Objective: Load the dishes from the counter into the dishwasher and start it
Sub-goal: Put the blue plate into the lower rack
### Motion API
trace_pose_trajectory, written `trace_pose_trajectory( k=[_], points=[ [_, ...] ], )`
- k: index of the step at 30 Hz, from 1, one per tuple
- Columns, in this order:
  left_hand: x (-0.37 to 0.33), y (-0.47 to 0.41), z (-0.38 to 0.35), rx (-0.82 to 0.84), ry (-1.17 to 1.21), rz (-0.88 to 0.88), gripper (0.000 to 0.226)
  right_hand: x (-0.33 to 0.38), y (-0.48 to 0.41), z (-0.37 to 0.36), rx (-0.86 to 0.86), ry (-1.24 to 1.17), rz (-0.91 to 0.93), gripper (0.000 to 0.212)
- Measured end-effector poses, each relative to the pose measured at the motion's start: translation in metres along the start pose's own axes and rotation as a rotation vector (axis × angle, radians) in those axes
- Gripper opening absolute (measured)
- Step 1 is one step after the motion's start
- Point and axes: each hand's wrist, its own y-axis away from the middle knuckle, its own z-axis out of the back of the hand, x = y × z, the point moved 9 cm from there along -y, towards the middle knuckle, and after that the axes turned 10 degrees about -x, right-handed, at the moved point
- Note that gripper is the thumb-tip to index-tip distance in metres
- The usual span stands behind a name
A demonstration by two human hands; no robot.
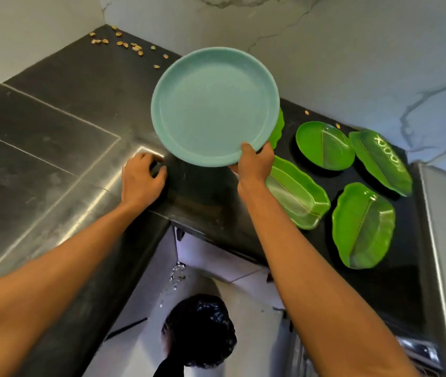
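Right hand point(255, 161) grips blue plate point(215, 107) by its near rim, tilted above the desk point(53, 126). Left hand point(143, 178) rests loosely curled on desk, holding nothing. Green dishes point(363, 224) lie just right.

Single head view is looking steeply down from above, close over counter point(53, 126) corner, both forearms reaching in from the bottom edge.

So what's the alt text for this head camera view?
The right hand lifts a round teal plate off a dark counter; the left hand rests on the counter. Green leaf-shaped dishes lie at right.
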Motion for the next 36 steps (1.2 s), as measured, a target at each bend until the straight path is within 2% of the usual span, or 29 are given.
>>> trace_pose_trajectory(
  k=[5,11,15,21,24,27,29,31,33,36],
  points=[
    [-0.025,0.077,0.011,0.041,0.060,-0.070,0.015,0.016,0.021,0.092,-0.031,-0.047,0.040,0.025],
    [-0.085,0.230,0.019,0.096,0.138,-0.101,0.014,0.034,0.058,0.249,-0.066,0.052,0.238,0.024],
    [-0.111,0.361,-0.004,0.279,0.062,-0.129,0.012,0.045,0.083,0.360,-0.047,0.129,0.350,0.021],
    [-0.153,0.544,-0.038,0.550,0.090,0.056,0.009,0.046,0.120,0.552,-0.068,0.301,0.404,0.022],
    [-0.157,0.598,-0.054,0.644,0.089,0.173,0.018,0.042,0.128,0.638,-0.094,0.404,0.398,0.018],
    [-0.161,0.617,-0.068,0.682,0.225,0.416,0.011,0.028,0.125,0.696,-0.085,0.530,0.380,0.016],
    [-0.176,0.632,-0.082,0.737,0.368,0.641,0.009,0.006,0.121,0.732,-0.082,0.603,0.324,0.016],
    [-0.196,0.647,-0.101,0.830,0.429,0.778,0.018,-0.024,0.117,0.757,-0.067,0.678,0.235,0.011],
    [-0.216,0.661,-0.125,0.916,0.413,0.793,0.023,-0.061,0.109,0.778,-0.046,0.704,0.131,0.008],
    [-0.219,0.673,-0.148,0.900,0.376,0.789,0.018,-0.114,0.099,0.799,-0.037,0.659,-0.014,0.012]
  ],
)
